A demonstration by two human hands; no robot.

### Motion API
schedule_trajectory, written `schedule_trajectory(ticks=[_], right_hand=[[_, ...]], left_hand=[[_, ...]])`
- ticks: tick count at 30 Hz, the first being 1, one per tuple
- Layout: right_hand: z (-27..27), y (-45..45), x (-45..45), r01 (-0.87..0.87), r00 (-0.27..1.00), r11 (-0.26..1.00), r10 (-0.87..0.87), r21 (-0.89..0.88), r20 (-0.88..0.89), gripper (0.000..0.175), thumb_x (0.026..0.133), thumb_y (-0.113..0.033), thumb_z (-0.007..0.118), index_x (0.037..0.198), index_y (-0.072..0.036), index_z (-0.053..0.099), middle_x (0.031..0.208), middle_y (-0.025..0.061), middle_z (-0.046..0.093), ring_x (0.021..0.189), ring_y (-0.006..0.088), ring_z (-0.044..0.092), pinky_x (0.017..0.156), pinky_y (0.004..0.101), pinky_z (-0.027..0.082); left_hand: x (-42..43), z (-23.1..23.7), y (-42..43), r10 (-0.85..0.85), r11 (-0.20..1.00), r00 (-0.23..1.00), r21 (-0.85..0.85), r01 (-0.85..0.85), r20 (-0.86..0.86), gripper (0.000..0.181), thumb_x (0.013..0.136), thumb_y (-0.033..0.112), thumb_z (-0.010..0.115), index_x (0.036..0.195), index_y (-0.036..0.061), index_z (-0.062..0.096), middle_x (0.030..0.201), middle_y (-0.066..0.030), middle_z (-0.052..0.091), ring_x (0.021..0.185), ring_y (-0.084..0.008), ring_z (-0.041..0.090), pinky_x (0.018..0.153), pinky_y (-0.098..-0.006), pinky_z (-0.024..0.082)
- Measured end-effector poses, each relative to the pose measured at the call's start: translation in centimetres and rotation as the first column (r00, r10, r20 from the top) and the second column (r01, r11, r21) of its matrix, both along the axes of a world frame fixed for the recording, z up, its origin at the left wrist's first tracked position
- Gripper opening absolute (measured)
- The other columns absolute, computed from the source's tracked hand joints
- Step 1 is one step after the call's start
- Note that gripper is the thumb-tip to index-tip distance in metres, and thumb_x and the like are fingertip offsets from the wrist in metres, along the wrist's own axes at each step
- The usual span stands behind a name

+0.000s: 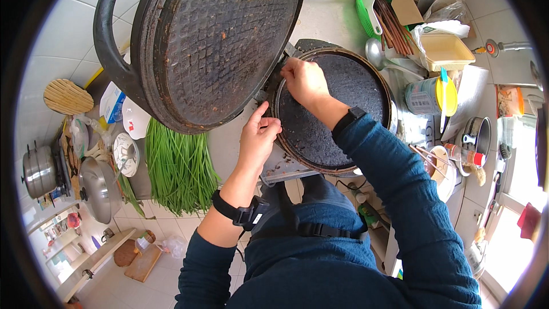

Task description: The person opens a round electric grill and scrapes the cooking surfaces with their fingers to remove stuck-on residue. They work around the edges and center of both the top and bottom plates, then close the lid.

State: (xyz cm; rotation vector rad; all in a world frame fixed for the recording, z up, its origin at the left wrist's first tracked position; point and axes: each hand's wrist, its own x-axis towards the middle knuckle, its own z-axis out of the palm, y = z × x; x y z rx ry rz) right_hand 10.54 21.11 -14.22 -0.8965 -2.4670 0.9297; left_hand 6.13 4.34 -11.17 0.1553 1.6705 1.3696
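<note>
An electric griddle stands unfolded before me, its dark, crusted lower plate [339, 81] lying flat with crumbs near the rim. Its heavy upper lid [231, 47], with a patterned and stained inner face, is tilted up to the left, and a black loop handle [107, 21] sticks out from it. My right hand [303, 79] is curled over the plate's left rim by the hinge [274, 81]. Whether its pinched fingers hold anything small is hidden. Lower down, my left hand [259, 133] has its fingers apart, beside the rim, with nothing visible in it.
Green garlic chives [180, 167] lie left of the griddle, near bowls [126, 154] and a steel wok lid [98, 189]. To the right are a green basket [369, 8] with chopsticks, a ladle [377, 53], a yellow-lidded tub [429, 96] and a bottle [465, 154].
</note>
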Motion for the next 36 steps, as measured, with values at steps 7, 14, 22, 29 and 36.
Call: schedule_trajectory(ticks=[7,14,22,29,36], right_hand=[[-0.1,-0.6,0.5,-0.108,0.994,0.994,0.108,0.008,-0.020,0.007,0.081,-0.012,0.063,0.080,-0.006,0.065,0.073,0.0156,0.067,0.070,0.0355,0.066,0.064,0.0433,0.054],[-0.4,-1.1,0.6,-0.148,0.989,0.988,0.149,0.037,-0.019,0.009,0.082,-0.012,0.061,0.078,-0.004,0.062,0.074,0.0158,0.066,0.070,0.0362,0.065,0.064,0.0436,0.054],[-0.1,-1.5,0.5,-0.146,0.988,0.989,0.145,0.020,0.043,0.008,0.083,-0.011,0.061,0.079,-0.004,0.062,0.072,0.0165,0.066,0.070,0.0370,0.065,0.064,0.0442,0.053],[-0.2,-1.8,0.6,-0.114,0.993,0.993,0.113,0.037,0.014,0.006,0.081,-0.011,0.062,0.080,-0.005,0.063,0.072,0.0160,0.066,0.069,0.0361,0.066,0.064,0.0433,0.054],[-0.2,-1.9,0.8,-0.001,0.989,0.996,0.015,0.094,-0.148,0.006,0.079,-0.009,0.062,0.075,-0.004,0.063,0.070,0.0160,0.065,0.066,0.0352,0.065,0.060,0.0431,0.053]], left_hand=[[0.1,-0.1,0.2,-0.010,1.000,1.000,0.030,0.010,-0.001,0.060,0.089,0.011,0.064,0.143,0.0034,0.040,0.096,-0.0060,0.062,0.081,-0.0122,0.062,0.069,-0.0244,0.048],[-0.1,0.0,-0.4,-0.027,1.000,1.000,-0.002,0.027,0.001,0.058,0.092,0.014,0.062,0.144,0.0068,0.039,0.101,-0.0038,0.062,0.088,-0.0117,0.061,0.075,-0.0242,0.047],[0.2,0.1,-0.8,-0.047,0.998,0.999,-0.033,0.046,-0.021,0.058,0.093,0.016,0.062,0.145,0.0084,0.038,0.105,-0.0037,0.062,0.090,-0.0121,0.062,0.079,-0.0245,0.047],[0.3,0.2,-0.9,-0.039,0.999,0.999,-0.022,0.039,-0.025,0.058,0.093,0.016,0.062,0.145,0.0074,0.037,0.103,-0.0031,0.062,0.090,-0.0121,0.062,0.079,-0.0244,0.047],[0.6,0.0,-0.4,0.001,0.999,0.999,0.034,0.001,-0.051,0.059,0.088,0.008,0.063,0.142,0.0011,0.039,0.094,-0.0059,0.063,0.081,-0.0114,0.062,0.072,-0.0242,0.050]])
